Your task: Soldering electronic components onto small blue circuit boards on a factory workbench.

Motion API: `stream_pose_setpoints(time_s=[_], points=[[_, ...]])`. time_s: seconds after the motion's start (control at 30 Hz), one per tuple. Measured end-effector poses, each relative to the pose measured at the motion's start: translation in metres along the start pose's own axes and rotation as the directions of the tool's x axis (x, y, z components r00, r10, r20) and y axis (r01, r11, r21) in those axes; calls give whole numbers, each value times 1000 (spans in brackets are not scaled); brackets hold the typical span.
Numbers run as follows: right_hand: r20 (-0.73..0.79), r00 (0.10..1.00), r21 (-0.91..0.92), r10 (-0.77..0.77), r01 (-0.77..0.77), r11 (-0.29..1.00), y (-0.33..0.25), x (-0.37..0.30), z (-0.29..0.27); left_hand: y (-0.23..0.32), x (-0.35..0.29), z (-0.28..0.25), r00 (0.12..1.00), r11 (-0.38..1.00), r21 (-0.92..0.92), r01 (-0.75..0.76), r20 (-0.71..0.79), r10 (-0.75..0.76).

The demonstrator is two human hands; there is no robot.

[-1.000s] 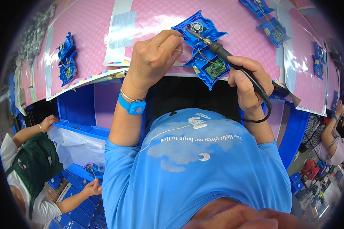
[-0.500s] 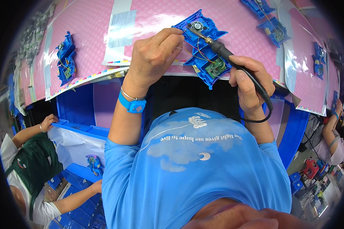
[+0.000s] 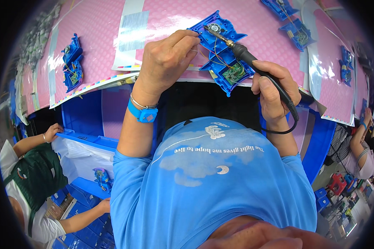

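Observation:
My right hand is closed round the black handle of a soldering iron. Its metal tip rests at or just over the edge of a round silver speaker in the upper blue plastic shell half. Thin wires link that half to the lower shell half, which holds a green circuit board. At the upper half's left edge, my left hand pinches a thin wire; most of it is hidden by the fingers. Both shell halves lie at the near edge of the pink-covered table.
Similar opened blue shells lie at the left, upper right and far right. Blue bins stand below the table. At the lower left a co-worker's hand grips a bin rim; another person's arm shows at right.
The iron's tip has shifted slightly along the speaker's edge, and my right hand has moved a little with it. My left hand stays almost where it was.

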State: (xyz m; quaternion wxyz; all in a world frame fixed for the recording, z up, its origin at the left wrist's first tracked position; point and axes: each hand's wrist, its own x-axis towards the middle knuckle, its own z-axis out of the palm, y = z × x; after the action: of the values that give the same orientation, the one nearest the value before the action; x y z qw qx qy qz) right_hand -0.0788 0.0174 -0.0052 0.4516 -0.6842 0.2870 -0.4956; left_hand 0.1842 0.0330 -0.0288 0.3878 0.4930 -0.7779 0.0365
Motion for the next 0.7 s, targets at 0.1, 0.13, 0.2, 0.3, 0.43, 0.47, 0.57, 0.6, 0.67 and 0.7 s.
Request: stream_pose_setpoints(time_s=[0.1, 0.13, 0.2, 0.3, 0.43, 0.47, 0.57, 0.6, 0.67, 0.7], points=[[-2, 1000, 2, 3, -3, 1000, 0, 0, 0, -1, -1, 0, 1000, 1000, 7, 5, 9, -5], [-4, 1000, 5, 4, -4, 1000, 0, 0, 0, -2, -2, 0, 1000, 1000, 1, -2, 0, 2], [-4, 1000, 6, 1, -1, 1000, 0, -1, 0, -2, -2, 0, 1000, 1000, -5, -9, -10, 9], [-6, 1000, -1, -8, 8, 1000, 0, -1, -2, 0, 0, -2, 999, 1000, -2, -14, -31, 13], [-19, 1000, -10, 2, -2, 1000, -1, -3, -4, 12, -3, -11, 994, 1000, -4, -16, -105, 15], [-21, 1000, -11, 3, -3, 1000, 0, -3, -5, 14, -4, -13, 997, 999, -29, -29, -72, 27], [-10, 1000, 15, 7, -7, 1000, -1, -3, -6, 16, -10, -9, 998, 999, 16, -52, 33, 52], [-11, 1000, 24, 10, -10, 1000, -1, -3, -6, 16, -12, -6, 996, 998, 28, -55, 76, 53], [-14, 1000, 30, 12, -11, 999, 0, -3, -6, 12, -15, -2, 994, 997, 54, -64, 88, 59], [-14, 1000, 24, 7, -6, 1000, 1, -4, -7, 13, -15, -4, 994, 996, 69, -62, 90, 56]])
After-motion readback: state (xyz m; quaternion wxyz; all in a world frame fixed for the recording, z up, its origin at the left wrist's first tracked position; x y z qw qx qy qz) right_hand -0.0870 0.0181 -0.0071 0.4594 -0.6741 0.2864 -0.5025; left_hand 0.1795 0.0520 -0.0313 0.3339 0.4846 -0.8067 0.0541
